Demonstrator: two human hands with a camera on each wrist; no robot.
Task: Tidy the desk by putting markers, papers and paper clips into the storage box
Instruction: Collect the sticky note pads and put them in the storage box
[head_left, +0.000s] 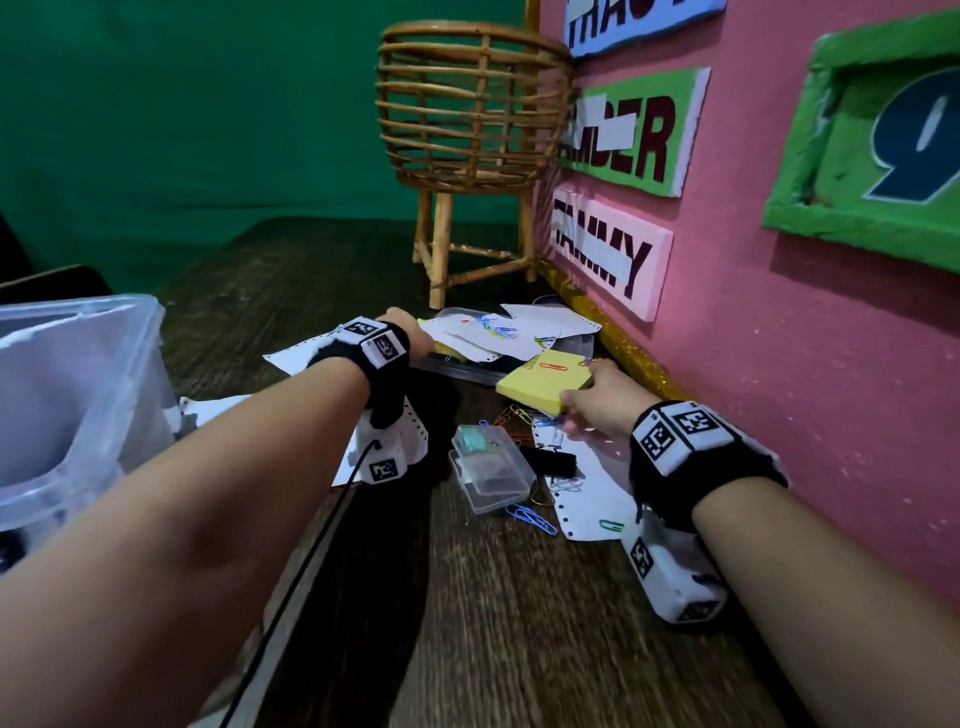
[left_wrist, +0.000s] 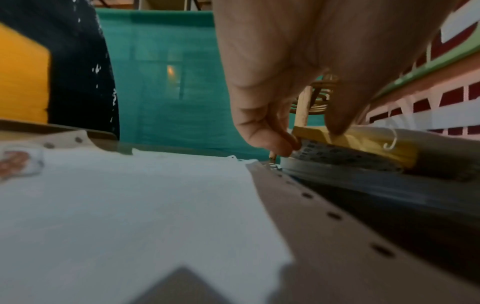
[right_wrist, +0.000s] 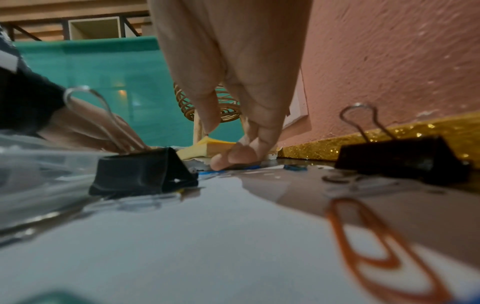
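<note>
At the far left of the head view, a clear plastic storage box (head_left: 78, 374) is seen standing on the dark wooden desk (head_left: 467, 597), well apart from the clutter. The left hand (head_left: 402, 325) is reached forward over a white perforated sheet (head_left: 296, 356); in the left wrist view its fingertips (left_wrist: 283, 142) are pinched on the edge of a stack of papers (left_wrist: 337, 156) lying under a yellow pad. Nearer the middle, a small clear plastic case (head_left: 491, 467) is lying with its long axis running away from the viewer and leftward, with coloured paper clips (head_left: 530, 517) scattered flat beside it. A yellow sticky-note pad (head_left: 545, 382) is gripped at its near corner by the right hand (head_left: 597, 405), thumb on top, its long axis slanting up toward the pink wall (head_left: 779, 338). An orange paper clip (head_left: 553, 366) is lying on the pad, pointing left to right. Two black binder clips (right_wrist: 145, 170) are shown in the right wrist view resting on white paper.
</note>
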